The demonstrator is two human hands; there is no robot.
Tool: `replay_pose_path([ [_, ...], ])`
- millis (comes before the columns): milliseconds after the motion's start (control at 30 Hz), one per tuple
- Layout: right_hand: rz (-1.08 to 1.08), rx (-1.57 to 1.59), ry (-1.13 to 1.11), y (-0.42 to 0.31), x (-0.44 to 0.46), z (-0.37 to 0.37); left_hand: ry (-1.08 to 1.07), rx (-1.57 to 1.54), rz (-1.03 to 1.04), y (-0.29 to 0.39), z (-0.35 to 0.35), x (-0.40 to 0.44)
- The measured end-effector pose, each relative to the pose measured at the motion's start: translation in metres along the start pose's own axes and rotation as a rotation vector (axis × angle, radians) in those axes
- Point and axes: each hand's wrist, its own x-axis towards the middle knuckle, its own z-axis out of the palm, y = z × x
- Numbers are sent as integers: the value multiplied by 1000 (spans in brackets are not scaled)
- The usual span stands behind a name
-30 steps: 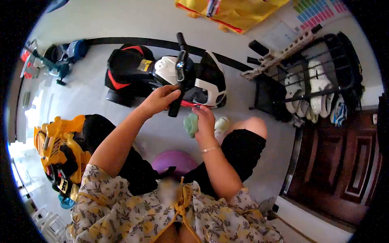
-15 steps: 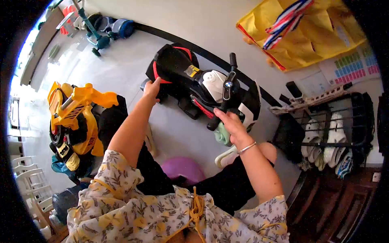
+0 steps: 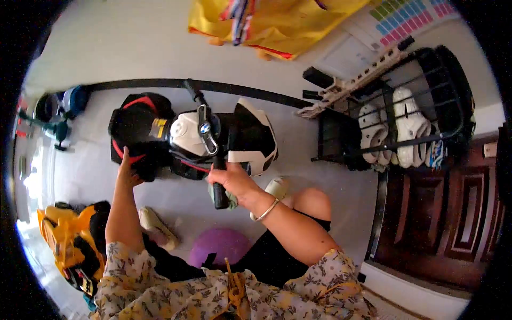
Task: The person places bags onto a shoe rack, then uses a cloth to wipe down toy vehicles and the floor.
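Observation:
A black, white and red ride-on toy motorcycle [image 3: 184, 127] stands on the floor ahead of me, its front pointing right. My left hand [image 3: 128, 166] grips the rear side edge, thumb on the red trim; its other fingers are mostly hidden below. My right hand [image 3: 232, 178] is closed around the near handlebar grip [image 3: 220, 194]. Partly hidden behind that grip, a light green cloth [image 3: 232, 201] shows below my right hand; I cannot tell whether my fingers hold it too.
A purple rounded seat or ball [image 3: 220, 246] is between my legs. The yellow toy excavator [image 3: 69, 234] stands at left, a teal scooter [image 3: 56, 128] farther back. At right are a black wire shoe rack [image 3: 394, 141] and a dark wooden door [image 3: 432, 213]. A yellow bag [image 3: 298, 26] hangs on the wall.
My view has turned, so the motorcycle appears farther left and more level. My right hand has gone from open beside the handlebar to closed around its grip. My left hand stays at the rear.

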Motion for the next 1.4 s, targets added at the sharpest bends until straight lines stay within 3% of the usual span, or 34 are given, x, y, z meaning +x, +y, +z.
replay_pose_path([
  [67, -38, 53, 56, -16, -10, 3, -138, -13, 48, -7, -15, 6],
  [167, 13, -205, 62, -9, -5, -1, -195, -43, 98, -23, -31, 14],
  [267, -55, -169, 42, -23, -16, -4, -213, -272, -107, -17, -33, 33],
  [300, 37, -281, 73, -20, -16, -10, -225, -282, -126, -16, -33, 36],
  [467, 106, -331, 162, -42, -41, -14, -320, -382, -125, 2, 0, -9],
  [567, 135, -358, 284, -45, -46, -29, -526, -484, -131, 2, 21, -18],
  [767, 60, -392, 358, -66, -57, -23, -670, -432, -74, 0, 42, -24],
  [867, -5, -413, 465, -46, -47, -38, -602, -487, -111, -4, 56, -43],
  [933, 35, -403, 439, -42, -47, -29, -782, -25, 246, -21, 24, -8],
  [1000, 48, -426, 441, -46, -53, -14, -689, -430, -108, -13, 22, -20],
  [1067, -7, -505, 477, -45, -49, -21, -613, -366, -175, 3, 36, -34],
  [1167, -25, -402, 416, -33, -41, -31, -690, -114, -193, -16, 20, 8],
  [1300, -59, -347, 459, -38, -41, -15, -530, 71, -60, -48, 20, 29],
  [1400, 14, -307, 506, -40, -40, -16, -465, 433, 2, -3, 19, -64],
])
